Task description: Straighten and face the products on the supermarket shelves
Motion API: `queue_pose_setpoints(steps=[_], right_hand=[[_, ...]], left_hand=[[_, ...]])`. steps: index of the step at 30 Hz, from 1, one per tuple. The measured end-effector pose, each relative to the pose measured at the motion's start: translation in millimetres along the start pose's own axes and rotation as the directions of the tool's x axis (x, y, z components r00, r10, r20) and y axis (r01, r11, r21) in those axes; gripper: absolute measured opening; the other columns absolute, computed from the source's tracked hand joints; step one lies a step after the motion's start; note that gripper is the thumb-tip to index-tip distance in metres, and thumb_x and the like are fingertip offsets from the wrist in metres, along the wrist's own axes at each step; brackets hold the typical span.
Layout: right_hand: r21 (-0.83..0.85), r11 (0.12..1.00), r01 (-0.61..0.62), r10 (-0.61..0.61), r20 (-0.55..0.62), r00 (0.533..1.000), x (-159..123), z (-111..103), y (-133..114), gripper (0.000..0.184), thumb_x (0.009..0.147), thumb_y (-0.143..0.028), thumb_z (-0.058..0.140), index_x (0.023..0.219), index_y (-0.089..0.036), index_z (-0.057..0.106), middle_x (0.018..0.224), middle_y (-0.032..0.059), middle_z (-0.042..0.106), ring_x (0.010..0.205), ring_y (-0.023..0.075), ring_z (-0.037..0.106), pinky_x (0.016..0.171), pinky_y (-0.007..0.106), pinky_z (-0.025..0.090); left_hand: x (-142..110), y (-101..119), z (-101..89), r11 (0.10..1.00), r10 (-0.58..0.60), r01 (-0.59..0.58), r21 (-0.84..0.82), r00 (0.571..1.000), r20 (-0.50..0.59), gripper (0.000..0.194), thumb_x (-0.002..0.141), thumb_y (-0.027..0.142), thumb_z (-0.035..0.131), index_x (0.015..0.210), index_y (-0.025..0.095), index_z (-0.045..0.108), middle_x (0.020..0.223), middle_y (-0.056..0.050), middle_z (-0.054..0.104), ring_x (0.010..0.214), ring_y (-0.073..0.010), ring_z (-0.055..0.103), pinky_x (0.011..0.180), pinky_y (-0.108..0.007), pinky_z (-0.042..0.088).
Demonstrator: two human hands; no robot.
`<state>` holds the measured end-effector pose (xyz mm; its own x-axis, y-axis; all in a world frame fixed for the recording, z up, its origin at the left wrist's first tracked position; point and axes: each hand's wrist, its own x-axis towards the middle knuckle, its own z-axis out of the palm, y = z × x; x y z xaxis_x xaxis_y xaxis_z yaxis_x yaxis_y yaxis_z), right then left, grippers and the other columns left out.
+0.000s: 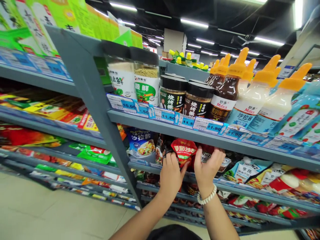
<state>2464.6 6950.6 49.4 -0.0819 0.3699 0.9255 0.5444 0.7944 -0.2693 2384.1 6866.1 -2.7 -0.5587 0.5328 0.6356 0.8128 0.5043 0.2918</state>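
Note:
Both my hands reach into the second shelf from the top of a grey shop rack. My left hand (pixel 170 173) has its fingers curled round the left side of a red ketchup pouch (pixel 184 151). My right hand (pixel 208 168), with a white bead bracelet on the wrist, grips red Heinz pouches (pixel 205 154) just to the right of it; the fingertips are hidden among the packs. A blue salad-dressing pouch (pixel 140 143) stands to the left of my hands.
The shelf above (pixel 160 121) carries jars with black lids (pixel 172 93), brown and white squeeze bottles with orange caps (pixel 228 90) and blue price tags. A slanted grey upright (pixel 100 110) divides the rack. Sachets fill the lower shelves. Beige floor tiles (pixel 50 210) lie at the lower left.

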Motion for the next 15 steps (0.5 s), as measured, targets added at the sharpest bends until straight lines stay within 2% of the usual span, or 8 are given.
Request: queue_pose_setpoints(steps=[4,7,9,11,13,15], right_hand=[[-0.031,1.0,0.005,-0.005,-0.003,1.0,6,-1,-1,0.017,0.096,-0.025,0.055,0.105,-0.016,0.066,0.103,0.016,0.056,0.096,0.0305,0.052,0.08,0.048,0.047],[-0.041,0.999,0.031,-0.031,-0.016,0.999,9,-3,1,0.015,0.094,-0.022,0.057,0.094,-0.017,0.071,0.104,0.0158,0.057,0.1,0.0311,0.054,0.083,0.047,0.047],[-0.037,0.999,0.016,-0.016,-0.021,1.0,11,-3,1,0.013,0.093,-0.025,0.061,0.093,-0.017,0.072,0.104,0.0153,0.058,0.102,0.0315,0.055,0.085,0.047,0.048],[-0.018,1.0,-0.007,0.007,-0.013,1.0,12,-4,0,0.014,0.093,-0.027,0.062,0.094,-0.017,0.072,0.102,0.0145,0.059,0.102,0.0311,0.057,0.085,0.045,0.049],[0.013,1.0,-0.016,0.016,0.0,1.0,13,-5,0,0.016,0.094,-0.027,0.06,0.097,-0.016,0.071,0.104,0.0152,0.059,0.103,0.0312,0.058,0.085,0.044,0.049],[0.037,0.999,-0.017,0.016,0.008,1.0,14,-6,0,0.017,0.095,-0.028,0.058,0.099,-0.016,0.07,0.107,0.0162,0.06,0.106,0.0315,0.058,0.087,0.044,0.048]], left_hand=[[-3,0,0.3,1.0,-0.012,0.012,-0.022,1.0,-0.014,0.04,0.094,0.047,0.051,0.111,0.012,0.05,0.1,-0.012,0.058,0.089,-0.0272,0.06,0.072,-0.038,0.055],[-7,-4,-8.7,0.993,0.02,-0.025,-0.115,0.999,-0.044,0.051,0.092,0.046,0.057,0.125,0.009,0.046,0.112,-0.017,0.059,0.101,-0.0303,0.061,0.083,-0.042,0.056],[-8,-10,-19.6,0.98,0.048,-0.068,-0.188,0.993,-0.109,0.053,0.09,0.042,0.06,0.13,0.01,0.045,0.118,-0.018,0.059,0.109,-0.0308,0.06,0.091,-0.043,0.055],[-4,-19,-30.5,0.96,0.047,-0.1,-0.26,0.978,-0.204,0.044,0.09,0.033,0.061,0.128,0.013,0.049,0.116,-0.016,0.061,0.11,-0.0283,0.061,0.095,-0.042,0.054],[4,-32,-36.8,0.944,-0.005,-0.097,-0.315,0.951,-0.308,0.036,0.09,0.025,0.06,0.124,0.015,0.052,0.112,-0.014,0.062,0.108,-0.0253,0.062,0.095,-0.039,0.054],[13,-46,-35.8,0.937,-0.084,-0.051,-0.346,0.927,-0.367,0.036,0.09,0.025,0.06,0.123,0.015,0.052,0.113,-0.014,0.062,0.107,-0.0242,0.063,0.093,-0.038,0.055]])
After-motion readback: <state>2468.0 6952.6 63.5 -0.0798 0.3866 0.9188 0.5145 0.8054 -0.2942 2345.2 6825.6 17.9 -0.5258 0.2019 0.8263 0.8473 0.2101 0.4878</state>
